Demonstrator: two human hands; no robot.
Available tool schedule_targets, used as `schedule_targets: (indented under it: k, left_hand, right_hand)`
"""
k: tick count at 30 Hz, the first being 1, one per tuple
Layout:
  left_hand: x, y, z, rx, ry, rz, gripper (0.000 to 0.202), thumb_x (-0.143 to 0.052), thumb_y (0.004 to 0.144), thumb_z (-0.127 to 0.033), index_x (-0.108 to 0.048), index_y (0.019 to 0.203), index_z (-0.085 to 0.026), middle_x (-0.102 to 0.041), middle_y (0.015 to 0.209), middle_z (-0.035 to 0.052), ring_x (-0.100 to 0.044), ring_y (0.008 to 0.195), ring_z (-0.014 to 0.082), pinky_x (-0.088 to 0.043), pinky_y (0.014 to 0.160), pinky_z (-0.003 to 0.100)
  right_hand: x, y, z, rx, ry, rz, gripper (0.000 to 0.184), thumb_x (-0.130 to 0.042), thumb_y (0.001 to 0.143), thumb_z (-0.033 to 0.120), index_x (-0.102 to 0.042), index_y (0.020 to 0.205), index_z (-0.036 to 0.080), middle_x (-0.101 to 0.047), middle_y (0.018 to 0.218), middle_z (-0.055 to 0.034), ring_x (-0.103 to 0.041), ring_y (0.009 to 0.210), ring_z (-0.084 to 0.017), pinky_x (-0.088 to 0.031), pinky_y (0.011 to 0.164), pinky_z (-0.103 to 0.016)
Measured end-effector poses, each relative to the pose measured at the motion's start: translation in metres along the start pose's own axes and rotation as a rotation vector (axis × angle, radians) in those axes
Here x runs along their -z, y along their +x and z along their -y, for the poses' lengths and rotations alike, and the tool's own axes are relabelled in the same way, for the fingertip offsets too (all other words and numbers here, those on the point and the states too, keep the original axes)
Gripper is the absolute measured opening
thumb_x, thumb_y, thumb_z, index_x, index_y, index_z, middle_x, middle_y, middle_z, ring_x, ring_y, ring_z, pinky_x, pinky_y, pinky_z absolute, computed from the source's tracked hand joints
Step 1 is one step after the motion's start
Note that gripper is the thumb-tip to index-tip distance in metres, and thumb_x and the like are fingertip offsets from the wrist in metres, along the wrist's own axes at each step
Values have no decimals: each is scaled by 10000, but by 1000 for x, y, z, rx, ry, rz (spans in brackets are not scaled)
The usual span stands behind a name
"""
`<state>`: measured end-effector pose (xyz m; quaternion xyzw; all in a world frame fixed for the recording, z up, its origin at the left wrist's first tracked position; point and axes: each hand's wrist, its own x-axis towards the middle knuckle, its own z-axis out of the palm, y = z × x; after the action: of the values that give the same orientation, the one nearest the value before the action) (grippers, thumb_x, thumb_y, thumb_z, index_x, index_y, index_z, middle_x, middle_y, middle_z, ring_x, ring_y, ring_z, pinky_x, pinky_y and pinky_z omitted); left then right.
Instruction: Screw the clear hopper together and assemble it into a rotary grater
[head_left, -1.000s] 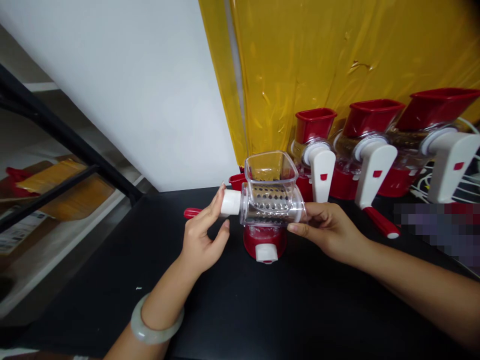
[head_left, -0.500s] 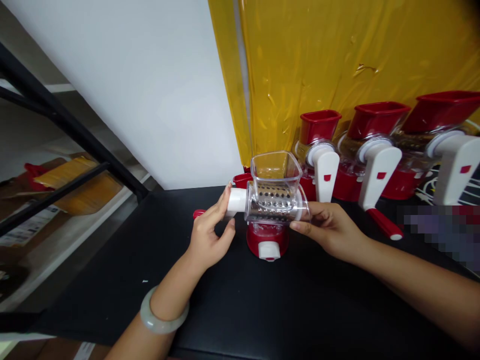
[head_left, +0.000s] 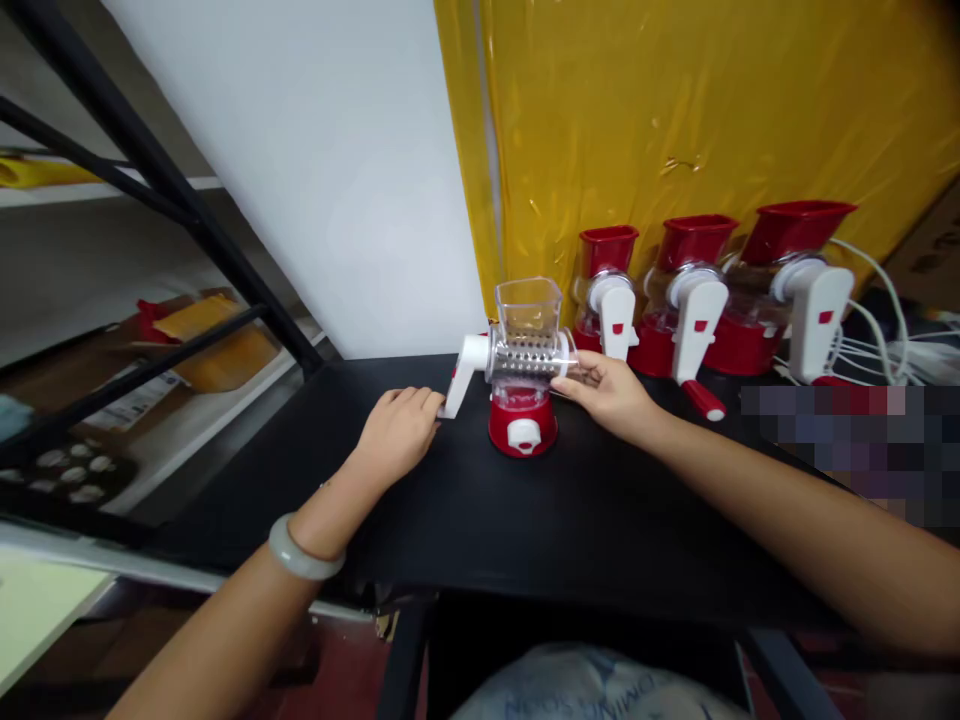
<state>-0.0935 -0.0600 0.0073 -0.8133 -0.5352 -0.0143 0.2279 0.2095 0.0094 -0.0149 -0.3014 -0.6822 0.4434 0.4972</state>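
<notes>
A rotary grater (head_left: 525,352) with a clear hopper, a perforated metal drum and a red base (head_left: 523,430) stands on the black table (head_left: 480,500). Its white crank handle (head_left: 459,378) hangs down on the left side. My left hand (head_left: 397,430) is closed around the lower end of that handle, which it hides. My right hand (head_left: 611,392) holds the clear drum housing at its right end.
Three assembled red and white graters (head_left: 694,300) stand in a row at the back right, against a yellow plastic sheet (head_left: 675,130). White cables (head_left: 892,345) lie at the far right. A black metal shelf frame (head_left: 150,180) with boxes is to the left.
The crank handle has swung down from pointing left, and my left hand went with it from the white hub to the handle's end. The camera has pulled back.
</notes>
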Motion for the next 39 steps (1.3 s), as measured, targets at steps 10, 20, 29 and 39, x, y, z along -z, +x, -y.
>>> schedule_targets:
  k: [10, 20, 29, 39]
  left_hand:
    - [107, -47, -41, 4, 197, 5, 229, -514, 995, -281, -725, 1034, -200, -769, 967, 102, -746, 883, 292, -519, 663, 339]
    - [197, 38, -23, 167, 342, -97, 343, -447, 1082, -347, -722, 1212, -189, -747, 1212, 121, -695, 993, 277, -467, 744, 350]
    - [133, 108, 28, 252, 204, -80, 338, -426, 1126, -298, -645, 1317, -127, -702, 1284, 105, -565, 970, 157, -384, 826, 289]
    - [21, 76, 19, 249, 117, 183, 289, -486, 1061, -221, -730, 1205, -164, -761, 1222, 141, -726, 1071, 242, -486, 801, 279]
  right_hand:
    - [-28, -18, -36, 175, -141, -488, 409, -690, 890, 485, -617, 1152, 180, -614, 1312, -172, -605, 1235, -247, -504, 1117, -421]
    - [-49, -18, -71, -19, -26, -289, 957, -742, 854, 477, -290, 1616, 116, -490, 1584, -251, -485, 1498, -309, -388, 1251, -518]
    - [-50, -18, -70, -76, -57, -206, 1230, -838, 792, 358, -56, 1698, 76, -662, 1412, -250, -643, 1353, -305, -460, 1197, -486]
    - [-52, -17, -73, -71, -45, -219, 1136, -833, 799, 354, -170, 1693, 128, -688, 1379, -217, -668, 1316, -297, -489, 1171, -485]
